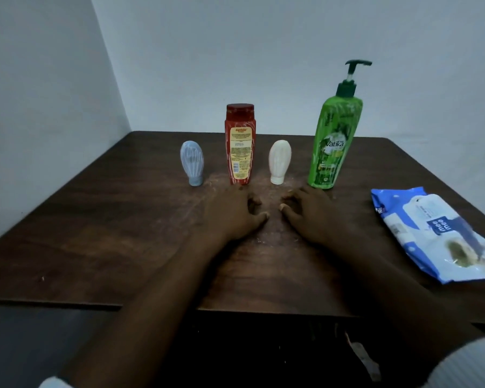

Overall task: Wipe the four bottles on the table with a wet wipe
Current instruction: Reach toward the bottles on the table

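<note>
On wood-grain table [95,233]: ribbed bulbous blue bottle [191,163], glossy pump bottle [335,141].

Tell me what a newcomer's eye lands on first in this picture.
The tall green pump bottle stands out, right end of a row with the white bottle, red bottle and blue bottle. The left hand and right hand rest empty before them; a wet wipe pack lies far right.
</note>
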The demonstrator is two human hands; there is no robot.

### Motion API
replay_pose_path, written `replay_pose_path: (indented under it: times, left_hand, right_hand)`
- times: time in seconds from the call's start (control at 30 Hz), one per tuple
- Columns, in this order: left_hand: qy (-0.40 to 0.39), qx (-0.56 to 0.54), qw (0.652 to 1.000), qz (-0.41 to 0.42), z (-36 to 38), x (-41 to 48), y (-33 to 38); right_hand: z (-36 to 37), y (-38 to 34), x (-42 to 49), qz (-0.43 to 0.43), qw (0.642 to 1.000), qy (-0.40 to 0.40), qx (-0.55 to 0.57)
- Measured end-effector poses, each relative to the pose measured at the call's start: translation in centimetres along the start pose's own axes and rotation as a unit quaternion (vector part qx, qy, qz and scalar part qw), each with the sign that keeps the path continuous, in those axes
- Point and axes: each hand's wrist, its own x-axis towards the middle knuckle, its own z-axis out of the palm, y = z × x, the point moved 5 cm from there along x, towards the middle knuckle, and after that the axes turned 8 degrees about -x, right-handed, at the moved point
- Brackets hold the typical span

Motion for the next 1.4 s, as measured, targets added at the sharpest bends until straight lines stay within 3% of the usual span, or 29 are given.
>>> replay_pose_path:
  times: [0.17,0.37,0.57,0.67,0.87,1.0,1.17,1.4]
  left_hand:
    - [-0.011,0.002,1.000,0.008,-0.2,0.0,1.2]
    - [0.001,-0.112,0.991,0.076,-0.3,1.8,7.3]
    - [-0.091,-0.179,0.971,0.130,4.0,3.1,12.9]
    - [-0.130,-0.169,0.967,0.140,6.8,2.5,14.2]
    - [-0.092,-0.177,0.951,0.238,9.1,0.4,17.2]
    - [-0.058,-0.190,0.937,0.287,10.2,-0.7,18.9]
    - [-0.065,-0.187,0.933,0.301,11.4,-1.3,19.1]
    - [-0.074,-0.161,0.934,0.309,11.8,-1.7,18.6]
  right_hand:
    - [-0.3,0.2,0.0,0.004,1.000,0.001,0.010]
    - [-3.1,1.1,-2.8,0.038,0.990,0.009,0.135]
    - [-7.8,3.6,-9.8,0.069,0.984,-0.003,0.166]
    - [-11.9,6.2,-11.9,0.097,0.983,0.019,0.154]
    - [-18.5,14.3,-13.2,0.202,0.973,0.101,0.044]
    - [-18.7,17.2,-12.8,0.249,0.967,0.044,0.007]
    - [-16.7,17.8,-12.0,0.242,0.970,-0.017,-0.006]
    - [-15.7,18.3,-11.8,0.229,0.973,0.003,-0.035]
